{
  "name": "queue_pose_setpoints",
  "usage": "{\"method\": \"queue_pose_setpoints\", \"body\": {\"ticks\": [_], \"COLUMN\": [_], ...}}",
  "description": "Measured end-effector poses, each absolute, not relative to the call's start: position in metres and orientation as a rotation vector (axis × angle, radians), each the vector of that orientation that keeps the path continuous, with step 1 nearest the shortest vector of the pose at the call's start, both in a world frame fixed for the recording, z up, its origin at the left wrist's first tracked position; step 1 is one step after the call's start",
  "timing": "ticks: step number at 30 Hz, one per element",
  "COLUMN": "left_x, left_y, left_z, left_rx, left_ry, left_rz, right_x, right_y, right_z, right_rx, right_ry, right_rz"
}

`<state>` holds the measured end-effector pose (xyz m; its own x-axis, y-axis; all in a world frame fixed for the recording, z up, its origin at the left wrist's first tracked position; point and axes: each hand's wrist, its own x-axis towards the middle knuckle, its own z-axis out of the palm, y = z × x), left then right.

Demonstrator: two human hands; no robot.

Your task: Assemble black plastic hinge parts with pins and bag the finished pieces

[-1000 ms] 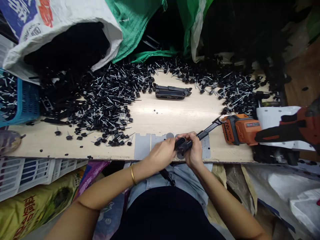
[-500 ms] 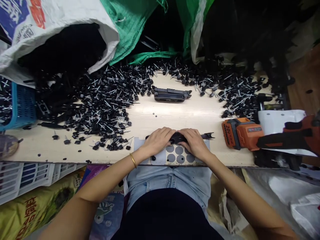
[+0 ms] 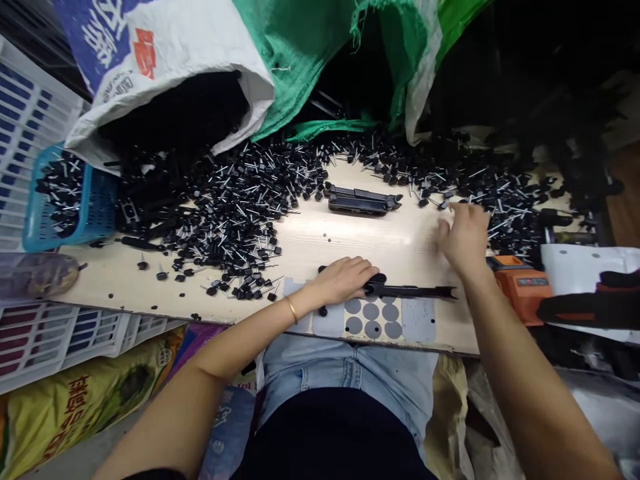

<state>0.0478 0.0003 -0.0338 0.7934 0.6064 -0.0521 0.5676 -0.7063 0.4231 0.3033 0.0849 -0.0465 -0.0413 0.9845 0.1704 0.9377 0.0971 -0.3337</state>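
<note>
My left hand [image 3: 345, 279] is closed over one end of a long black plastic part [image 3: 413, 291] near the front edge of the bench. The part's bare shaft runs to the right and ends in a small fork; its left portion is mostly under my fingers. Over the right side of the bench is my right hand [image 3: 464, 240], slightly blurred, thumb and fingers apart. It is at the edge of a pile of black-headed screws [image 3: 505, 200], with nothing visible in it. Beneath the part lies a sheet of round grey stickers [image 3: 371, 311].
Another black folded part [image 3: 363, 200] lies mid-bench. A large heap of black-headed screws [image 3: 225, 220] spreads to the left, beside a blue basket [image 3: 97, 207]. An orange battery [image 3: 525, 287] on a power tool sits at right. A white sack [image 3: 200, 40] opens at the back.
My right hand has left the black part and moved right and away from me, toward the screws. My left hand stays on the part, whose shaft is now uncovered. The view has shifted.
</note>
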Motion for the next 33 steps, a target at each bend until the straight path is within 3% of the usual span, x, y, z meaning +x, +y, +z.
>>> {"method": "queue_pose_setpoints", "body": {"ticks": [5, 12, 18, 21, 28, 33], "left_x": [0.046, -0.039, -0.060, -0.062, -0.063, -0.051], "left_y": [0.020, 0.084, 0.092, 0.086, 0.079, 0.041], "left_z": [-0.021, -0.031, -0.055, -0.059, -0.042, -0.019], "left_rx": [2.496, 2.179, 2.167, 2.137, 2.048, 1.848], "left_ry": [0.777, 2.003, 2.025, 2.028, 2.058, 1.872], "left_rz": [0.185, 0.501, 0.506, 0.598, 0.654, 0.997], "right_x": [0.305, 0.292, 0.285, 0.283, 0.266, 0.244], "right_y": [0.134, 0.120, 0.055, 0.010, -0.025, -0.020], "right_z": [-0.059, -0.052, -0.021, -0.002, 0.010, 0.025], "right_rx": [-2.028, -1.904, -1.764, -1.619, -1.634, -1.427], "right_ry": [-2.079, -2.191, -1.843, -1.966, -2.489, -2.772], "right_rz": [0.075, 0.132, 0.666, 0.909, 0.530, 0.374]}}
